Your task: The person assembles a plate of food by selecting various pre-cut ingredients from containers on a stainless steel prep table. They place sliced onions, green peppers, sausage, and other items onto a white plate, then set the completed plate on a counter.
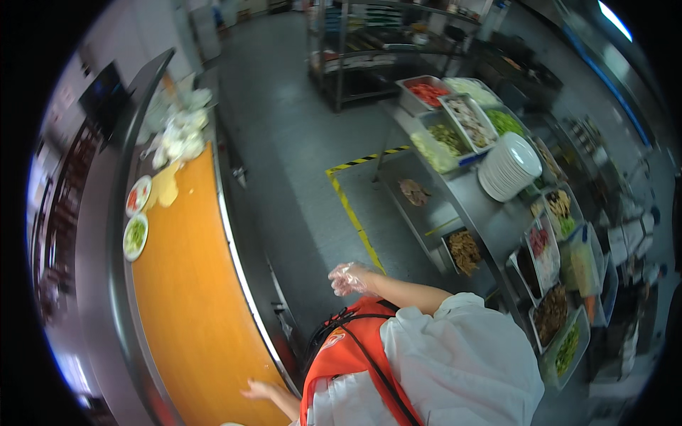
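Note:
My left hand [261, 389] is over the near end of the long yellow-orange worktop [192, 284], by its right edge. Its fingers are stretched out and it holds nothing; no glove shows on it. In a clear plastic glove, my right hand [349, 279] is in front of my red apron [348, 341], above the aisle. Its fingers are curled in and nothing shows sticking out of them. Toward the far end of the worktop lie pale yellow flat sheets [166, 187], beside an oval plate of green shreds [135, 238] and a plate with red pieces [138, 195].
White bundled plastic bags [181, 135] lie at the worktop's far end. On my right a steel table [462, 188] bears a stack of white plates [508, 167] and several food trays [469, 122]. Yellow-black tape [348, 202] marks the floor. A metal rack [339, 64] stands farther off.

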{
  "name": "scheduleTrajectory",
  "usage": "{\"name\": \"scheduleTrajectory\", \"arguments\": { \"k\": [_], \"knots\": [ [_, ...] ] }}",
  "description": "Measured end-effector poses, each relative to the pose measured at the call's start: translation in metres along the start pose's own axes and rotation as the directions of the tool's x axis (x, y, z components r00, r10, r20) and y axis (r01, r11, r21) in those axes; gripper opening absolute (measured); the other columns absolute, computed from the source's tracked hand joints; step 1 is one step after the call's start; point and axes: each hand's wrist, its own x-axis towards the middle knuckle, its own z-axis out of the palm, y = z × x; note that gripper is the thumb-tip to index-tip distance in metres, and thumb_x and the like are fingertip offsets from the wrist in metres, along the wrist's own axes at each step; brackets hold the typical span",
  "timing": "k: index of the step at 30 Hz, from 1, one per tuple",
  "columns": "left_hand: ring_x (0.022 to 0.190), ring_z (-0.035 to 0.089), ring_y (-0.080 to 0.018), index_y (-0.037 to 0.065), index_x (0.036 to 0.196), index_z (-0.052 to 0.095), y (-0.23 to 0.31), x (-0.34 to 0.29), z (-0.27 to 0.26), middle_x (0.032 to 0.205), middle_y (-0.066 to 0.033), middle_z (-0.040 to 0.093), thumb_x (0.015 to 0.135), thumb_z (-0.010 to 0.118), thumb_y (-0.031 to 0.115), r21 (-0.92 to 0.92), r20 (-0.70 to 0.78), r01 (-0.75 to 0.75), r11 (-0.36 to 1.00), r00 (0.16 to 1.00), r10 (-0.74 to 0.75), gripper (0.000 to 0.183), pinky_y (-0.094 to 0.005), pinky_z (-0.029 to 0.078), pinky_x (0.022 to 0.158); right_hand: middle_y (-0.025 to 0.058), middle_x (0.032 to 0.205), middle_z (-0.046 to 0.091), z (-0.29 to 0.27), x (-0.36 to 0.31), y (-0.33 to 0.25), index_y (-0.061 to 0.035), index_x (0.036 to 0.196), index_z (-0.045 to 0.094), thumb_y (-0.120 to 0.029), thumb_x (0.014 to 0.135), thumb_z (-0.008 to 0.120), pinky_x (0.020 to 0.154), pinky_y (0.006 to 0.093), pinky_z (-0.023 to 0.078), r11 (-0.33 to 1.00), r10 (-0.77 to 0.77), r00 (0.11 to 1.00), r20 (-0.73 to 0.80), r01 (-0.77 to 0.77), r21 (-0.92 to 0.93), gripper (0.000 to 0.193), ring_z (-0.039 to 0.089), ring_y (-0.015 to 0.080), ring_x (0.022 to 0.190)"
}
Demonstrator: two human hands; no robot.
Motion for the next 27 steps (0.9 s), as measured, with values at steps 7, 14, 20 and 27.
{"name": "scheduleTrajectory", "arguments": {
  "k": [7,14,20,27],
  "knots": [
    [0.116,0.047,-0.0218,-0.001,0.138,0.037,0.154,-0.157,0.208,0.138,-0.0137,0.041,0.084,0.053,0.001,-0.294,0.673,0.113,0.949,0.729,0.122,0.056,-0.032,0.041,0.093,0.0086,0.083,0.062,-0.16,-0.095,-0.067,-0.0047,0.107,0.058,-0.023,0.09,0.061,0.06,0.0307,0.054,0.981,-0.186,0.963,-0.196,0.194,0.021,0.025,0.063,0.0196,0.069],
    [0.095,0.056,-0.0152,0.007,0.121,0.054,0.178,-0.385,0.225,0.109,-0.0051,0.056,0.083,0.053,-0.001,-0.062,0.957,0.231,0.971,0.29,-0.008,0.039,-0.0309,0.049,0.075,0.0096,0.083,0.063,-0.275,-0.22,-0.007,-0.0053,0.106,0.059,-0.019,0.089,0.061,0.062,0.0323,0.056,0.903,-0.248,0.787,-0.565,0.399,0.16,0.022,0.065,0.0203,0.07],
    [0.095,0.059,-0.0159,0.006,0.118,0.057,0.177,-0.571,0.221,0.103,-0.0039,0.059,0.083,0.061,0.004,0.11,0.939,0.102,0.989,-0.337,-0.07,0.035,-0.0318,0.052,0.073,0.0102,0.081,0.063,-0.322,-0.291,-0.021,-0.0026,0.105,0.058,-0.017,0.085,0.065,0.06,0.0319,0.057,0.813,-0.152,0.627,-0.764,0.52,0.264,0.025,0.065,0.0211,0.065],
    [0.091,0.057,-0.0128,0.005,0.114,0.06,0.189,-0.687,0.264,0.104,-0.0037,0.058,0.083,0.062,0.006,0.114,0.792,-0.066,0.991,-0.596,-0.131,0.032,-0.0261,0.049,0.069,0.0088,0.084,0.063,-0.385,-0.315,-0.087,-0.0024,0.117,0.053,-0.008,0.081,0.067,0.058,0.0305,0.054,0.595,-0.332,0.366,-0.87,0.796,0.108,0.039,0.062,0.0192,0.065]
  ]
}}
